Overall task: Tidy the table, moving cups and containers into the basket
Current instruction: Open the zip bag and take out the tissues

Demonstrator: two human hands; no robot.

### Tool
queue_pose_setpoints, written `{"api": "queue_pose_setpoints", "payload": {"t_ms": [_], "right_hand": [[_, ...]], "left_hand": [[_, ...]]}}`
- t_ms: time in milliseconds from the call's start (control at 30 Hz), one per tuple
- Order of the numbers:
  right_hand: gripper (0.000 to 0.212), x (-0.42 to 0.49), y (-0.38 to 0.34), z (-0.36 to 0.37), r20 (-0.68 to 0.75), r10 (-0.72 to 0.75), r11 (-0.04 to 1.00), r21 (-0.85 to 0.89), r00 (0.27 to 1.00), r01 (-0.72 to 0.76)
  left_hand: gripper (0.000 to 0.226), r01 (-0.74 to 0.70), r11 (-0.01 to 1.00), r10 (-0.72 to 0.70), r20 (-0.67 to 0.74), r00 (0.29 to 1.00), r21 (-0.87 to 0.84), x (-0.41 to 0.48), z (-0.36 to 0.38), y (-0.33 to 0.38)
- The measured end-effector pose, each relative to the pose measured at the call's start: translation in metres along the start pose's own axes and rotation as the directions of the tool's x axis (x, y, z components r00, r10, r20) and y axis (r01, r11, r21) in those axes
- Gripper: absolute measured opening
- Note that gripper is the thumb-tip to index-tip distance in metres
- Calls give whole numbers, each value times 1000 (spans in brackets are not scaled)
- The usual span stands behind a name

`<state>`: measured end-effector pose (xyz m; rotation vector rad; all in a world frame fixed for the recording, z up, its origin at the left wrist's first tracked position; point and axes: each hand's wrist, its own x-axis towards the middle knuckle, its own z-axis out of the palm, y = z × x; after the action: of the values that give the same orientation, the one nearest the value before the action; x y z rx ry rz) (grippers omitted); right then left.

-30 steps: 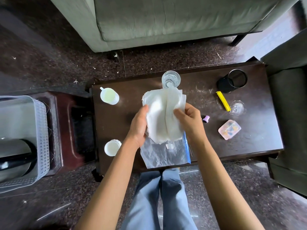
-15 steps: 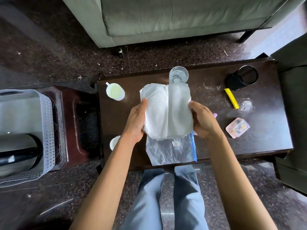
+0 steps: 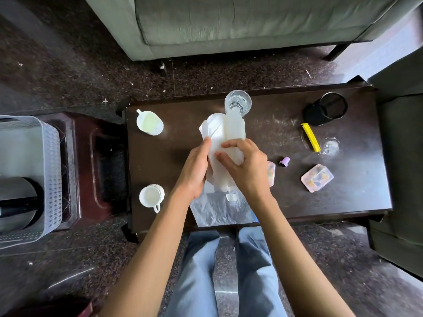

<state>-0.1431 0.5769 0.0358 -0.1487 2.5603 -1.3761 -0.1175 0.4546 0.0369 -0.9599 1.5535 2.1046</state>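
Over the middle of the dark table (image 3: 357, 202), my left hand (image 3: 194, 170) and my right hand (image 3: 242, 170) both hold a white paper towel (image 3: 225, 133), folded narrow between them. A clear zip bag (image 3: 217, 209) lies under my wrists at the near edge. A clear glass (image 3: 238, 102) stands at the far edge, a white cup with pale liquid (image 3: 149, 122) at far left, a white mug (image 3: 151, 197) at near left. A translucent basket (image 3: 29, 179) sits on a side table at the left and holds a dark container (image 3: 18, 202).
A black mesh cup (image 3: 325, 112), a yellow clip (image 3: 310, 140), a small purple cap (image 3: 285, 161) and a pink plastic box (image 3: 317, 181) lie on the right half. Another small box (image 3: 271, 173) peeks out beside my right hand. Sofas border the far and right sides.
The towel was spread wide between my hands; now my hands have come together and it is folded into a narrow strip. A small box beside my right hand has come into view.
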Motion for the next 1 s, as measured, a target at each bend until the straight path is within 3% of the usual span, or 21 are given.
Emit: {"api": "queue_pose_setpoints", "payload": {"t_ms": [133,233,367,500,600,700,767,800,867,900,1000], "right_hand": [[39,5,6,-9,-47,108,994,-5,993,-108],[25,11,13,-19,-47,172,984,54,984,-170],[8,20,26,-41,70,286,925,242,956,-294],[15,37,40,-75,326,406,629,578,854,-520],[17,49,52,-95,461,442,469,612,769,-637],[40,55,62,-111,512,430,399,632,744,-665],[54,59,67,-117,457,420,476,624,784,-620],[49,60,70,-118,382,421,557,608,823,-567],[36,60,75,-119,138,381,791,463,914,-400],[40,60,79,-119,26,327,882,352,945,-314],[61,59,81,-123,-99,142,982,138,985,-128]], "left_hand": [[48,11,1000,-11,-5,1000,-19,1,15,-2],[44,20,999,-20,2,1000,-30,5,27,-5],[39,22,997,-25,-42,999,-76,14,41,-7],[31,50,981,-64,-74,995,-186,23,55,1],[27,63,974,-81,-77,994,-219,31,65,7],[28,60,983,-75,-79,994,-174,38,76,11],[32,40,997,-47,-112,993,-68,43,82,11],[37,27,1000,-28,-122,992,-14,45,85,11],[62,28,996,-16,-144,989,79,48,92,12],[72,51,995,-37,-159,987,86,47,98,13],[60,22,998,-11,-173,985,65,47,116,17]]}}
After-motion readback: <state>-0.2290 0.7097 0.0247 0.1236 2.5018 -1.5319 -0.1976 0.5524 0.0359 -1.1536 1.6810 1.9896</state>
